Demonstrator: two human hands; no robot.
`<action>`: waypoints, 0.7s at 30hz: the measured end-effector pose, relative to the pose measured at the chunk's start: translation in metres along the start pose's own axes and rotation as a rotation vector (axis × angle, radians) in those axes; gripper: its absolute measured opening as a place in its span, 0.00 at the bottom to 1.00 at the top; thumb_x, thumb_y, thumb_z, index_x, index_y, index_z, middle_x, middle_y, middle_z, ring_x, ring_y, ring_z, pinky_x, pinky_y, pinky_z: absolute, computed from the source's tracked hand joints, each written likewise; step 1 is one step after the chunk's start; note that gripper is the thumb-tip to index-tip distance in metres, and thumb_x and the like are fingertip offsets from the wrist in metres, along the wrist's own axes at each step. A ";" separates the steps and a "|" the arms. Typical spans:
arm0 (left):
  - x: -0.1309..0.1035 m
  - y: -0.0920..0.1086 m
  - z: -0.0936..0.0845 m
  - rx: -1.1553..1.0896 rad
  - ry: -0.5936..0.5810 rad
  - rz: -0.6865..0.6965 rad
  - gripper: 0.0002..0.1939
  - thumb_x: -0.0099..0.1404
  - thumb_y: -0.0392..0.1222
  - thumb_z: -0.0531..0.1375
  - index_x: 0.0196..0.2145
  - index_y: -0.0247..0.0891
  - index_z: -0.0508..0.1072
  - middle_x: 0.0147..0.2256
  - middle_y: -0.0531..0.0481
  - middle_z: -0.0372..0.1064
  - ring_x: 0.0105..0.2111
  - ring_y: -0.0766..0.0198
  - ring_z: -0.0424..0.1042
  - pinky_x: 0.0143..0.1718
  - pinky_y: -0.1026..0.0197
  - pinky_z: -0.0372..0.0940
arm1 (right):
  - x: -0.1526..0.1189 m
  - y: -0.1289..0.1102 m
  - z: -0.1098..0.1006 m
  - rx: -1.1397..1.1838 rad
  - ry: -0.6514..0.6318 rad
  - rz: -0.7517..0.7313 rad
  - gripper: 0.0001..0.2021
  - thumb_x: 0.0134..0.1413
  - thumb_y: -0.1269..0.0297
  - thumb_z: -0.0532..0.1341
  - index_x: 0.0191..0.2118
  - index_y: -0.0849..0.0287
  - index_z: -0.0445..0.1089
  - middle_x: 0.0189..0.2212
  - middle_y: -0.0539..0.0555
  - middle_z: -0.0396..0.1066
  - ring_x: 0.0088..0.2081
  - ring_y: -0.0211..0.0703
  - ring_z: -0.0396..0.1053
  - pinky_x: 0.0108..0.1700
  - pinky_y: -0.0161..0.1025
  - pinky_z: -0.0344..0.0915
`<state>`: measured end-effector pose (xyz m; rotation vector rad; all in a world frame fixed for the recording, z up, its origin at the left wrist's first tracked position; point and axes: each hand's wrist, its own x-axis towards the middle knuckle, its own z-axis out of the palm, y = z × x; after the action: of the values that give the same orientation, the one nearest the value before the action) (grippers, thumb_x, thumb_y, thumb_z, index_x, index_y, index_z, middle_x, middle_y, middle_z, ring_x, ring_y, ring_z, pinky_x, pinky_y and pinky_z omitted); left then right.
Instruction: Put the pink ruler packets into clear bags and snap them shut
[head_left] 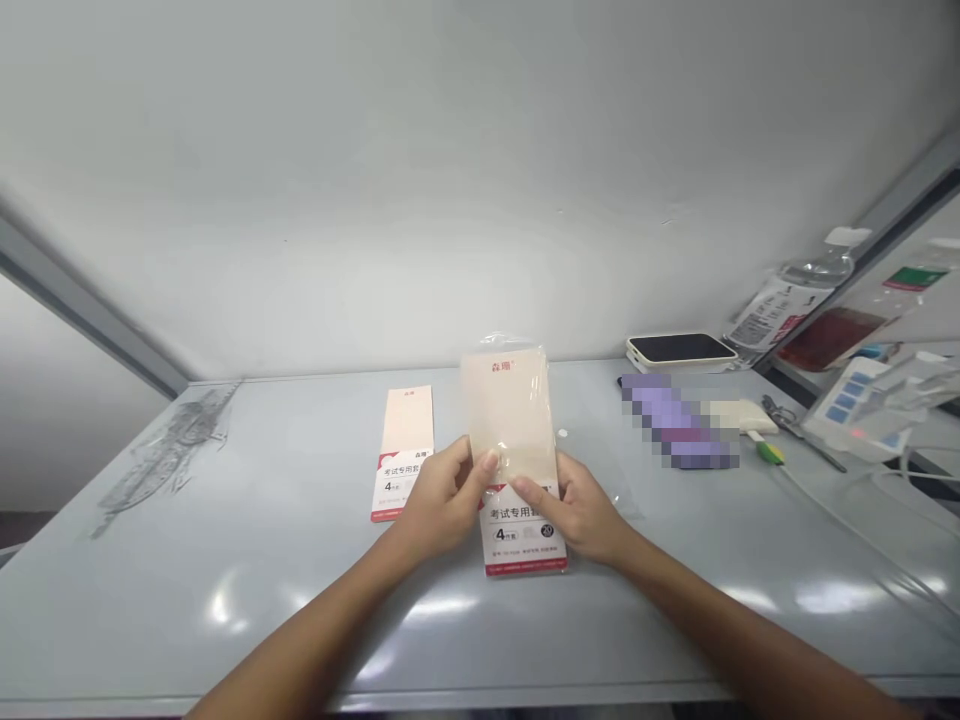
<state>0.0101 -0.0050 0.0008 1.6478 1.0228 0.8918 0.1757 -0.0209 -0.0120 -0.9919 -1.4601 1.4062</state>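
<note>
Left hand [444, 500] and right hand [591, 508] both grip a bagged packet [510, 415]. Another packet [407, 420] lies on the desk [285, 540], to its left

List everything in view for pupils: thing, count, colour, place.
Plastic-wrapped flat card packet: one, beige-white-red, centre.
Matching flat card packet: one, beige-white-red, left of centre.
Clear plastic sheet: one, transparent, right of centre.
Flat rectangular phone: one, black-and-cream, back right.
Pixelated item: one, purple, right.
Small block: one, cream, right.
Thin cables: several, white, right.
Slim metal tool: one, silver, right.
White-labelled plastic bottle: one, clear, back right.
Reddish-filled plastic bottle: one, clear, far right.
Box-like object: one, white-blue, far right.
Scribble-like marking: one, dark, left.
Glossy flat table: one, grey, foreground.
Flat wall: one, white, behind.
Straight posts: two, grey, sides.
Bare hands: two, on the wrapped packet.
Bare forearms: two, front.
</note>
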 end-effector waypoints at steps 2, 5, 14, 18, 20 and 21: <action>0.000 -0.001 -0.001 0.008 -0.008 0.001 0.13 0.64 0.49 0.48 0.28 0.37 0.60 0.23 0.55 0.56 0.22 0.71 0.56 0.22 0.67 0.53 | 0.000 0.000 0.000 -0.011 0.006 0.001 0.14 0.54 0.59 0.56 0.44 0.60 0.62 0.38 0.55 0.72 0.37 0.45 0.71 0.36 0.40 0.69; 0.000 -0.001 -0.002 0.035 -0.006 0.006 0.13 0.64 0.49 0.48 0.28 0.37 0.60 0.22 0.56 0.56 0.22 0.71 0.56 0.23 0.67 0.53 | -0.001 0.000 0.001 -0.019 0.005 0.000 0.15 0.53 0.58 0.56 0.45 0.59 0.62 0.38 0.55 0.72 0.38 0.45 0.71 0.36 0.41 0.69; -0.001 0.000 0.001 0.093 0.052 -0.003 0.13 0.63 0.49 0.49 0.28 0.37 0.61 0.24 0.55 0.59 0.22 0.71 0.57 0.22 0.67 0.54 | -0.002 0.004 0.002 -0.077 -0.016 -0.005 0.14 0.54 0.58 0.55 0.44 0.59 0.62 0.37 0.56 0.71 0.38 0.46 0.70 0.36 0.42 0.68; 0.001 -0.003 0.001 0.070 0.072 -0.021 0.14 0.62 0.49 0.49 0.27 0.37 0.62 0.24 0.54 0.61 0.23 0.70 0.59 0.23 0.67 0.55 | 0.000 0.003 0.002 -0.105 0.008 0.012 0.14 0.54 0.57 0.55 0.43 0.59 0.63 0.36 0.56 0.71 0.37 0.47 0.70 0.36 0.42 0.68; 0.004 -0.006 0.000 0.076 0.087 -0.043 0.15 0.62 0.51 0.49 0.27 0.37 0.62 0.24 0.54 0.61 0.23 0.69 0.59 0.23 0.66 0.55 | 0.001 0.001 0.001 -0.086 0.017 0.042 0.14 0.54 0.57 0.55 0.43 0.59 0.63 0.37 0.56 0.71 0.37 0.47 0.70 0.36 0.43 0.68; 0.005 -0.007 -0.001 0.097 0.108 -0.057 0.16 0.62 0.52 0.49 0.26 0.37 0.63 0.23 0.54 0.61 0.23 0.69 0.60 0.22 0.66 0.55 | 0.002 0.000 0.000 -0.065 0.008 0.064 0.14 0.54 0.57 0.55 0.44 0.59 0.62 0.37 0.56 0.71 0.37 0.46 0.70 0.36 0.43 0.68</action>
<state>0.0097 0.0016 -0.0052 1.6567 1.1981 0.9142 0.1755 -0.0189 -0.0115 -1.0921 -1.4886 1.4060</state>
